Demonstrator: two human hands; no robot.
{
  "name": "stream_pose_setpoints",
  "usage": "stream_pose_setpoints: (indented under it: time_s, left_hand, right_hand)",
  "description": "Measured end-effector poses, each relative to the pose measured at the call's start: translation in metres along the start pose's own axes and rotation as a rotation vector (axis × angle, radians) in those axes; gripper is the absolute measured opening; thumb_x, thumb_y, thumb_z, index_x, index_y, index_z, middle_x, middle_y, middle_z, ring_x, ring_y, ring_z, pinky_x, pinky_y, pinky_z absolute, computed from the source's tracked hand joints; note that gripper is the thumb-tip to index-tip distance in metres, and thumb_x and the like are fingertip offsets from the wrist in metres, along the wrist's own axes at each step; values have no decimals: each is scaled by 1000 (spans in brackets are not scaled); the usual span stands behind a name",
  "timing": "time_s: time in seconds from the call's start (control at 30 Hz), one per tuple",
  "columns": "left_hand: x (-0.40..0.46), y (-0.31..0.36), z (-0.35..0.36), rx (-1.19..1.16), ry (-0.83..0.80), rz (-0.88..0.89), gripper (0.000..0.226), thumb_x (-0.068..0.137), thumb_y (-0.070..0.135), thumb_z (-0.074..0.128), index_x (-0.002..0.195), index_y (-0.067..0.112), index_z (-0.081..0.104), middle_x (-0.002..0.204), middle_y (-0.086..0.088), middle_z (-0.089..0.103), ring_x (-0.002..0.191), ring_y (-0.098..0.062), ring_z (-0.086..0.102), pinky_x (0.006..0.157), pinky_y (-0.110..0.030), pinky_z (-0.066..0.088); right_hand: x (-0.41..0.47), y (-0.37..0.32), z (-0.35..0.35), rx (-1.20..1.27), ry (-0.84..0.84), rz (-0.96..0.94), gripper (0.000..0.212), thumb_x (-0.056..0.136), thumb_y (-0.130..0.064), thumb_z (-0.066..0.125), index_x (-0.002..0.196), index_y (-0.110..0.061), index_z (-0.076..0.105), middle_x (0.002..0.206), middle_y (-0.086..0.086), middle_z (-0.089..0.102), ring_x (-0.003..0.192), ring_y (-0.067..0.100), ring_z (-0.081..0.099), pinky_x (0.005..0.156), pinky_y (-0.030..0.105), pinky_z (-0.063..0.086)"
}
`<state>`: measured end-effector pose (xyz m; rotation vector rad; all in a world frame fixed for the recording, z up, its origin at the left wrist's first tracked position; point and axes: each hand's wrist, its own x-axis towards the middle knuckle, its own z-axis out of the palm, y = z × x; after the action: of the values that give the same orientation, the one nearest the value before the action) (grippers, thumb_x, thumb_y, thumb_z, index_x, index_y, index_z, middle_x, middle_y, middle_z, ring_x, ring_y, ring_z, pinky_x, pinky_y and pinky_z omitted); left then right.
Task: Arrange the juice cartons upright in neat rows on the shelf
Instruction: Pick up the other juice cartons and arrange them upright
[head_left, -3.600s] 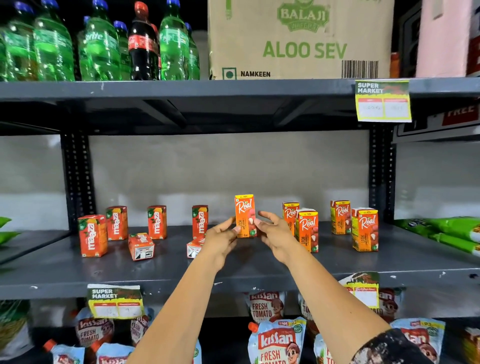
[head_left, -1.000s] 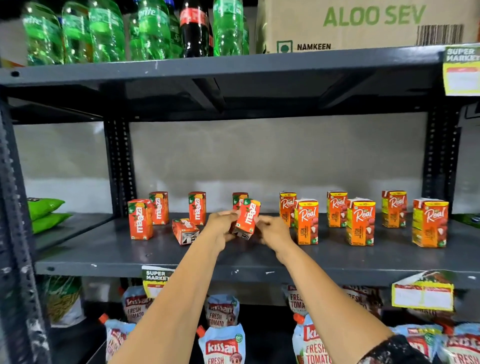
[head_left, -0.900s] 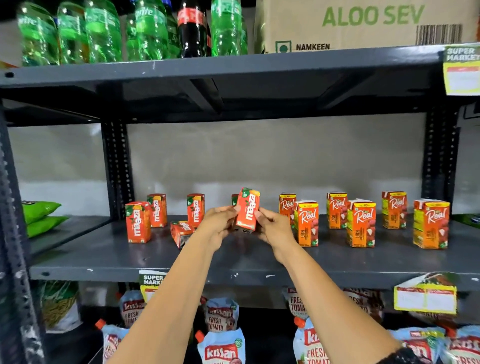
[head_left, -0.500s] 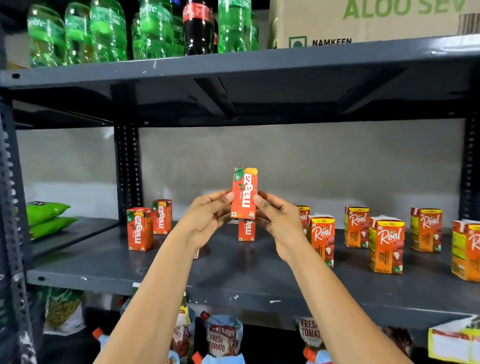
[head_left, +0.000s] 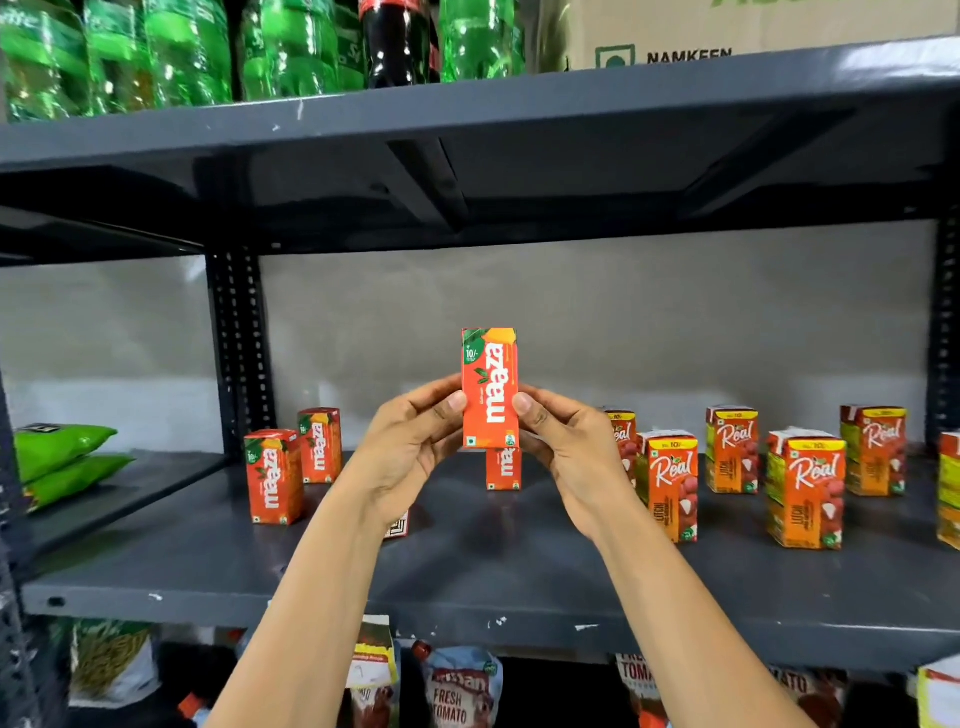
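Observation:
I hold an orange Maaza carton (head_left: 489, 387) upright in the air above the grey shelf (head_left: 519, 571), pinched between my left hand (head_left: 410, 441) and my right hand (head_left: 566, 452). Another Maaza carton (head_left: 503, 469) stands on the shelf right behind it. Two Maaza cartons (head_left: 274, 475) (head_left: 319, 445) stand upright at the left. A fallen carton (head_left: 397, 525) peeks out from behind my left wrist. Several orange Real cartons (head_left: 670, 483) (head_left: 805, 491) stand in loose rows on the right.
The upper shelf (head_left: 467, 119) overhangs close above, loaded with green bottles (head_left: 187, 52) and a cardboard box (head_left: 727, 31). Green packets (head_left: 62, 457) lie on the neighbouring shelf at left. Ketchup pouches (head_left: 457, 691) hang below. A perforated upright post (head_left: 239, 353) stands at the left.
Both hands picked a tilted Maaza carton off the shelf, raised it and turned it upright. The view has moved closer and slightly left.

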<state>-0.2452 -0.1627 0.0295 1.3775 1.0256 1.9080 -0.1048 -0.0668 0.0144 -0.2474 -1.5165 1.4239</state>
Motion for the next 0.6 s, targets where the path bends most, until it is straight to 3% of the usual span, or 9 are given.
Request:
stream_pose_setpoints:
  time_s: [0.33,0.5,0.6]
  left_hand:
    - [8,-1,-6,1,4,-10,35,74,28,67,108,20,66,99,0,77,93,-15,72,70,-20,58]
    - [14,-11,-15,170,-28,-76,32,84,7,63,116,9,63,101,-3,75,93,-13,71,80,-22,57]
    - [18,-25,-17,336,-34,-148,27,85,1,62,111,8,61,112,-13,68,101,-21,65,92,-34,53]
  right_hand:
    - [5,-2,0,-65,-17,8,35,64,-45,69,96,-31,68,86,-13,78,85,8,74,67,17,58]
    - [8,3,-12,-165,-115,142,31,86,-16,65,116,-10,65,99,-2,75,88,10,73,73,19,58]
    - [10,8,-15,-308,-135,220,33,89,-7,60,122,-5,61,104,1,71,89,8,68,70,16,57]
